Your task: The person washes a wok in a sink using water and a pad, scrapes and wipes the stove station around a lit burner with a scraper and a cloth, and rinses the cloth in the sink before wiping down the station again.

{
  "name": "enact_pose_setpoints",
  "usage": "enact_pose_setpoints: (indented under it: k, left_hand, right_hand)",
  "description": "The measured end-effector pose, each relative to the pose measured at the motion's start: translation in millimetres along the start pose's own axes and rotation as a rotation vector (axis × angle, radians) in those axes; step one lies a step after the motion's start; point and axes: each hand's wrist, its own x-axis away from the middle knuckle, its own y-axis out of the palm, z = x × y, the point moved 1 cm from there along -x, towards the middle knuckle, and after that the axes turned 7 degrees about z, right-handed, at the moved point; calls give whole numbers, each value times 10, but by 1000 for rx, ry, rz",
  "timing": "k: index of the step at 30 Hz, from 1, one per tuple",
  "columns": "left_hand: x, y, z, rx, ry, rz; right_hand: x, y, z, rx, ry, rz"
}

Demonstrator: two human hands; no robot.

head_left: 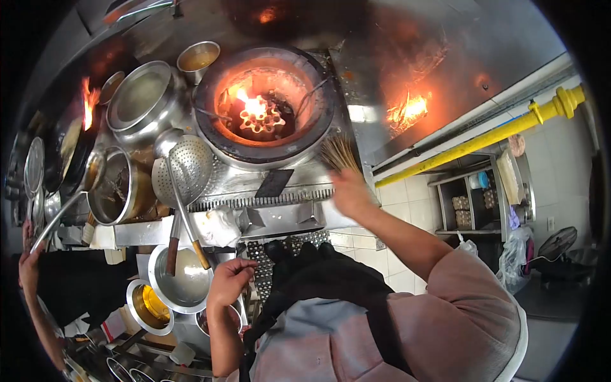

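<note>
My right hand (351, 193) is closed around a bamboo wok brush (339, 155), its bristles fanned out over the steel stovetop beside the burner. Some motion blur softens that hand. Close to its left, a round wok burner (210, 137) stands with no wok on it, and a flame (254, 105) rises from its centre. Held low in front of my body, my left hand (230, 280) is curled with nothing visible in it. Nearest to it are a white cloth (217, 225) on the stove edge and a ladle (179, 191) with a wooden handle end.
A perforated skimmer (194, 164) lies under the ladle. Metal pots (141, 105) crowd the left side, and a bowl of yellow liquid (153, 305) sits below. Another person's hand (28, 267) grips a ladle at far left, near a flaming wok. A yellow pipe (471, 143) runs along the right.
</note>
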Motion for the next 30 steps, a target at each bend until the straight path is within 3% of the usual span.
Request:
enact_pose_setpoints:
  k: [1,3,4,6,7,8,10,12,14,16,17,18,19,20,21,24,25,28,30]
  left_hand:
    - [-1,54,192,-47,-17,-14]
    - [-121,162,387,-100,74,-22]
    - [-176,230,489,-149,160,-27]
    - [-285,431,754,-121,242,-26]
    - [-328,529,909,-132,290,1]
    - [-382,597,1031,-144,337,24]
    - [-559,715,1129,-229,398,57]
    - [-784,779,1148,-317,463,86]
    - [-1084,823,1087,-717,500,229]
    - [-1509,870,944,-1066,412,272]
    - [-1683,918,894,-1083,414,271]
    - [-1850,981,842,-1155,264,235]
    - [-2011,1032,752,-1220,114,200]
    - [-2214,1063,558,-1233,120,205]
    - [-2425,1087,334,-1236,199,243]
    - [-2606,1258,353,-1246,165,70]
    - [-2646,1386,360,-1695,233,-169]
    - [-3037,1719,164,-1556,266,-125]
    - [-3140,2329,291,-1521,446,-180]
  right_hand:
    - [60,-348,132,150,205,-231]
    - [211,-217,476,262,371,-319]
    - [234,-179,595,259,378,-317]
    - [205,-203,698,77,370,-640]
    - [281,-156,750,99,325,-479]
    - [283,-230,792,91,331,-474]
    - [312,-553,819,-594,590,-622]
    - [457,-1039,688,-695,654,-574]
    - [611,-1146,678,-799,713,-521]
    - [820,-1109,797,-1098,866,-396]
    - [924,-1091,850,-1323,934,-383]
    - [1022,-1099,888,-1341,934,-379]
    - [1118,-1151,918,-1576,939,-391]
    - [1218,-1207,973,-1810,933,-398]
    - [1337,-1247,1052,-1857,926,-409]
    - [1748,-1389,1380,-2020,982,-420]
    - [1888,-1455,1508,-2027,1007,-414]
    - [2329,-1584,1931,-1980,987,-398]
    - [2563,-1649,2209,-1969,1016,-389]
